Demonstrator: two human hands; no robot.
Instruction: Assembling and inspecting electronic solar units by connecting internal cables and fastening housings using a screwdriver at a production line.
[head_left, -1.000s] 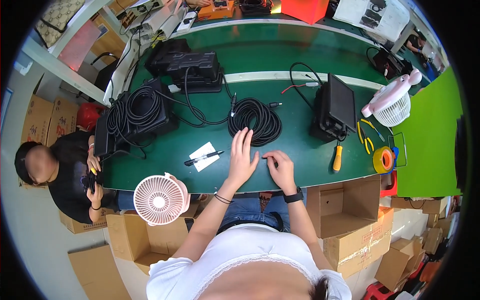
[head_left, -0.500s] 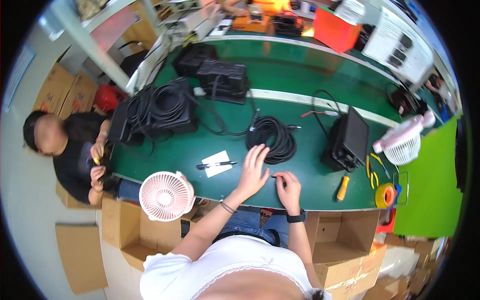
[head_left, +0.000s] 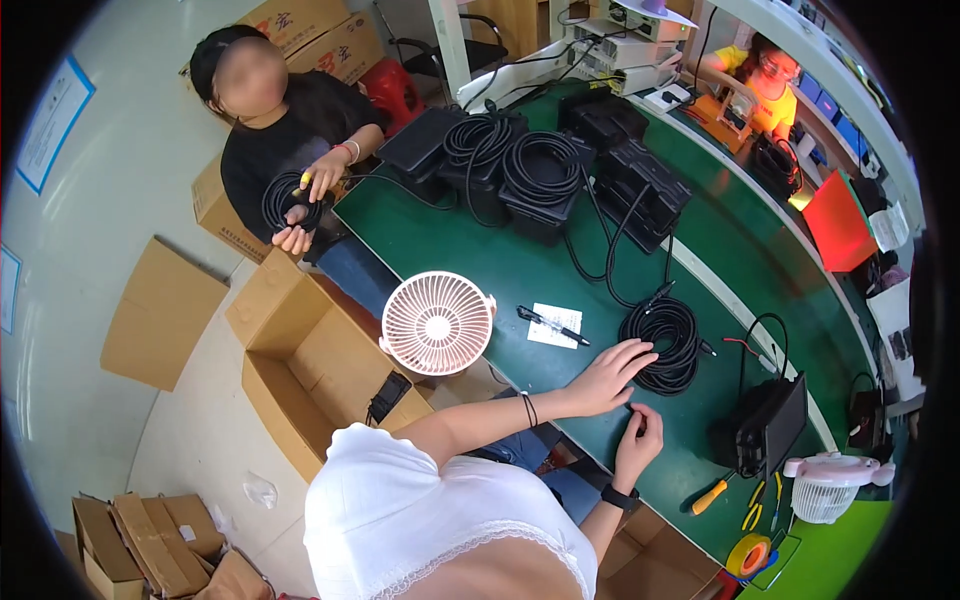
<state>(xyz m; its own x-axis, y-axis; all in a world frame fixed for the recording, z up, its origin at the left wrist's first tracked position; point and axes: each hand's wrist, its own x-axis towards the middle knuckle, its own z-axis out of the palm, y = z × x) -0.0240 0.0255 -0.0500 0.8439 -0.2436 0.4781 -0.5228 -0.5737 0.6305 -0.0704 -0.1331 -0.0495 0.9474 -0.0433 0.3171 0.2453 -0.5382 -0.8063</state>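
A coil of black cable [head_left: 660,345] lies on the green table [head_left: 540,375]. My left hand [head_left: 608,378] reaches onto the coil's near edge, its fingers stretched out and resting against the loops. Close by, at the table's front edge, my right hand [head_left: 637,440] is curled, thumb and fingers drawn together. A small dark spot shows at its fingertips, too small to name. Left of the coil a black pen [head_left: 553,326] lies across a white paper slip [head_left: 566,318].
A pink fan [head_left: 438,322] stands at the table's near edge. Black boxes with coiled cables [head_left: 545,170] sit beyond. To the right are a black box-shaped device [head_left: 760,430], screwdriver [head_left: 709,497], pliers [head_left: 754,508] and tape [head_left: 748,555]. A seated co-worker [head_left: 285,140] holds another cable coil.
My view has swung to the left, so the table now runs slantwise and the co-worker shows more fully. My hands keep almost the same place beside the coil.
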